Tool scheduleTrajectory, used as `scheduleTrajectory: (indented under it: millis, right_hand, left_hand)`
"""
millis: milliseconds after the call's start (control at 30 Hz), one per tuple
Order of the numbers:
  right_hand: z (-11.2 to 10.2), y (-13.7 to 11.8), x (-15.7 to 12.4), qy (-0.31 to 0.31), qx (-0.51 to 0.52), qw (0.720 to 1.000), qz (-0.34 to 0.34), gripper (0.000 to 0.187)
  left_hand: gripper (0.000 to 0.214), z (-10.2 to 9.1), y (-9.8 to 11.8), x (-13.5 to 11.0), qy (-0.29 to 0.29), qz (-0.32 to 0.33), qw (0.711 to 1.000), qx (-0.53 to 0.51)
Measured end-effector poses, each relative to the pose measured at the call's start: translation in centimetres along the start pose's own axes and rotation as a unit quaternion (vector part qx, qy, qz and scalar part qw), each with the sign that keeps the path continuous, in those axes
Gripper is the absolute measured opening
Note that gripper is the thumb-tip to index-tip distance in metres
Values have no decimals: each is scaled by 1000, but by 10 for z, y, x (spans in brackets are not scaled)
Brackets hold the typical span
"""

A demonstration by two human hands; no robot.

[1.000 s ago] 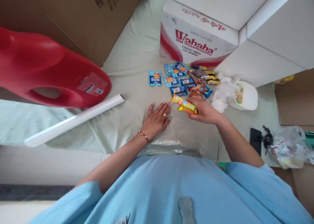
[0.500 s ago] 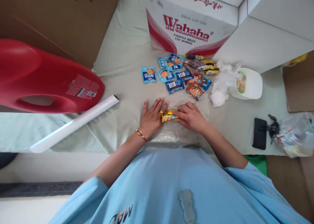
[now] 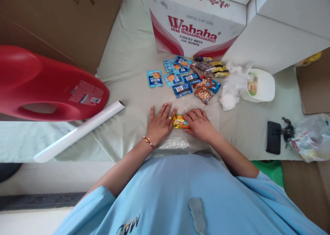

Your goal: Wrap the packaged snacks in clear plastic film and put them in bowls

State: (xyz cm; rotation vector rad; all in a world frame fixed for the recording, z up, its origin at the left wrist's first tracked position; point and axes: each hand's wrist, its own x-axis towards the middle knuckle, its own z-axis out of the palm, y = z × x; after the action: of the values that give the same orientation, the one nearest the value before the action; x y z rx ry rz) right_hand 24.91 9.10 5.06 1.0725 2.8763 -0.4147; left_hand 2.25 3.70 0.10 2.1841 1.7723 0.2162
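Observation:
My left hand (image 3: 160,125) lies flat on the clear plastic sheet (image 3: 177,142), fingers spread, with a ring and a red-and-white bracelet. Its thumb side is beside a small yellow snack packet (image 3: 179,122). My right hand (image 3: 200,125) covers the packet's right end, its fingers bent over it; the fingertips are partly hidden. Beyond my hands lies a loose group of wrapped snacks: blue packets (image 3: 173,79), dark blue packets (image 3: 182,89), brown cookie packets (image 3: 204,94) and yellow-and-black packets (image 3: 221,71). One blue packet (image 3: 155,78) sits apart on the left.
A white Wahaha carton (image 3: 198,25) stands behind the snacks. At right are a crumpled white plastic bag (image 3: 229,90), a white tub (image 3: 268,87) and a black phone (image 3: 273,137). A white roll (image 3: 82,131) and red jug (image 3: 56,80) occupy the left.
The yellow packet has shifted slightly right and now shows a flatter, wider face. My right hand's fingers have drawn closer together over its end. My left hand stays nearly in place.

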Motion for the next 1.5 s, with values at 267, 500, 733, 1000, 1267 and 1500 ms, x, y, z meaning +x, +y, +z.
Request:
scheduleTrajectory:
  millis: [267, 500, 733, 1000, 1267, 1500]
  right_hand:
    - [9, 1, -18, 2, -29, 1000, -9, 50]
    - [6, 3, -16, -17, -37, 999, 18, 43]
    - [-14, 20, -11, 8, -46, 997, 57, 39]
    - [-2, 9, -10, 33, -34, 996, 75, 34]
    - [0, 18, -29, 59, -33, 991, 119, 45]
    - [1, 15, -17, -25, -39, 995, 86, 44]
  left_hand:
    - [59, 3, 2, 1, 13, -17, 1000, -8]
    - [61, 7, 3, 0, 29, -47, 998, 9]
    - [63, 7, 3, 1, 24, -58, 998, 18]
    - [63, 7, 2, 1, 31, -55, 998, 27]
    - [63, 6, 2, 1, 20, -59, 998, 26]
    - [63, 6, 2, 0, 25, -54, 998, 28]
